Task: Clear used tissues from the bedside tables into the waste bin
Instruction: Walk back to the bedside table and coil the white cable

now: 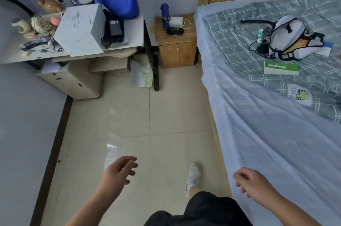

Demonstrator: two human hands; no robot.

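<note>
1. The left hand [119, 170] hangs above the tiled floor [166, 115], fingers relaxed and slightly spread, holding nothing.
2. The right hand [248, 182] is over the edge of the bed [258, 133], fingers loosely curled, holding nothing.
3. The bedside table [177, 50] stands against the far wall, between the desk [132, 37] and the bed, well apart from both hands.
4. On its top are an upright blue bottle [164, 15], a white box [175, 21] and a black case [174, 30]. Whether any tissue lies there cannot be told.
5. A plastic bag [142, 76] sits on the floor under the desk.
</note>
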